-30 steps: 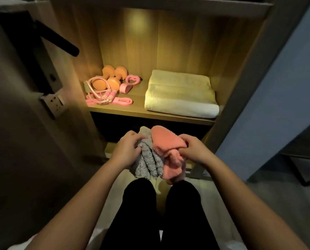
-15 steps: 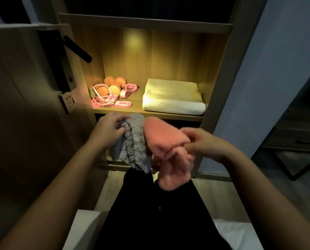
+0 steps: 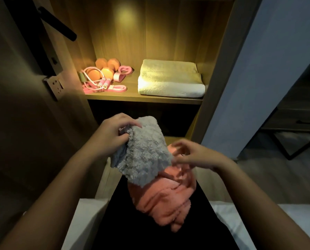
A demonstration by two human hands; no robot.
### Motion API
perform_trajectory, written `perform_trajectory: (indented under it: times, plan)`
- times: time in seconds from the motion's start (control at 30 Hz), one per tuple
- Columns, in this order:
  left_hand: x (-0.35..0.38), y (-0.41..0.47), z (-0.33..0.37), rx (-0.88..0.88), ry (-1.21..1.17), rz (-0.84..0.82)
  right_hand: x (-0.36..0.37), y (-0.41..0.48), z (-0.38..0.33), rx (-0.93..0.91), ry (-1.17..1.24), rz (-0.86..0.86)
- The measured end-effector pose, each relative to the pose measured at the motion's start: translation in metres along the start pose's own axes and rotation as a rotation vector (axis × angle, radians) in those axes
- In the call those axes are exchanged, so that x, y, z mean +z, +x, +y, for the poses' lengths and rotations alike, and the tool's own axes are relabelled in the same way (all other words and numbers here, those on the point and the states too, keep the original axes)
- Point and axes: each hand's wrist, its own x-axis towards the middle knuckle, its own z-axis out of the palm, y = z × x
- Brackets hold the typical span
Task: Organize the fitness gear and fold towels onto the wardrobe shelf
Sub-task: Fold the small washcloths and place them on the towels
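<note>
Risk: salmon-pink plush towel (image 3: 165, 199) lay bunched on the lap below the right fingers, apparently unheld; it would probably slide to the floor if the knees shifted; grey fluffy microfibre towel (image 3: 147, 150) hung from one corner only, so it could drag the pink one along. Left hand (image 3: 111, 136): fingers curled round the grey towel's upper-left corner. Right hand (image 3: 192, 156): fingers bent and apart just beside that towel's right edge; blurred, grip not determinable; lit wooden wardrobe shelf (image 3: 145, 99) well beyond both sets of fingertips
</note>
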Motion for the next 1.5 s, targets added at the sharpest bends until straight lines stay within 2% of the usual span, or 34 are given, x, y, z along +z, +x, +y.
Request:
perform_trajectory:
  times: [0.1, 0.2, 0.23, 0.3, 0.37, 0.43, 0.57, 0.67, 0.73, 0.8, 0.9, 0.97, 1.07, 1.13, 1.2, 1.37, 1.43, 1.5]
  plan:
    - [0.022, 0.005, 0.009, 0.04, -0.074, -0.16, -0.003, 0.008, -0.001, -0.16, 0.046, 0.091]
    - [0.042, 0.006, 0.001, -0.056, -0.218, -0.429, -0.001, 0.013, 0.0, -0.187, -0.124, 0.001]
    - [0.049, 0.005, -0.006, -0.118, -0.233, -0.552, 0.0, 0.012, 0.002, -0.162, -0.209, -0.061]
    - [0.065, 0.0, -0.018, -0.162, -0.11, -0.79, 0.009, 0.015, 0.01, -0.016, -0.32, -0.237]
    - [0.077, -0.004, -0.024, -0.157, -0.034, -0.913, 0.025, 0.019, 0.016, 0.145, -0.3, -0.386]
    - [0.076, 0.0, -0.03, -0.151, -0.064, -0.879, 0.027, 0.024, 0.017, 0.15, -0.276, -0.405]
    - [0.041, 0.012, -0.041, -0.178, -0.147, -0.632, -0.006, 0.023, 0.006, 0.064, -0.207, -0.372]
    - [0.01, 0.018, -0.038, -0.188, -0.418, -0.349, -0.019, 0.02, -0.006, 0.072, -0.177, -0.481]
    - [-0.007, 0.023, -0.037, -0.162, -0.509, -0.14, -0.014, 0.022, -0.007, 0.102, -0.234, -0.556]
    - [-0.015, 0.03, -0.032, -0.139, -0.53, -0.105, -0.001, 0.025, -0.008, 0.153, -0.284, -0.613]
    - [-0.009, 0.037, -0.022, -0.156, -0.472, -0.188, 0.007, 0.023, -0.012, 0.219, -0.253, -0.635]
    - [-0.004, 0.042, -0.018, -0.17, -0.373, -0.17, -0.001, 0.021, -0.015, 0.167, -0.196, -0.561]
    - [0.003, 0.051, -0.014, -0.196, -0.259, -0.128, -0.014, 0.023, -0.019, -0.062, -0.294, -0.248]
    - [0.007, 0.06, -0.011, -0.204, -0.234, -0.094, -0.015, 0.026, -0.025, -0.221, -0.127, -0.078]
    - [0.012, 0.069, -0.007, -0.194, -0.215, -0.075, -0.014, 0.029, -0.029, -0.342, 0.0, 0.012]
    - [0.022, 0.086, -0.012, -0.26, -0.27, -0.095, -0.017, 0.046, -0.029, -0.308, 0.15, 0.347]
    - [0.028, 0.091, -0.018, -0.294, -0.174, -0.097, -0.021, 0.051, -0.032, -0.331, 0.206, 0.385]
    - [0.035, 0.092, -0.018, -0.311, -0.101, -0.023, -0.023, 0.054, -0.036, -0.316, 0.329, 0.348]
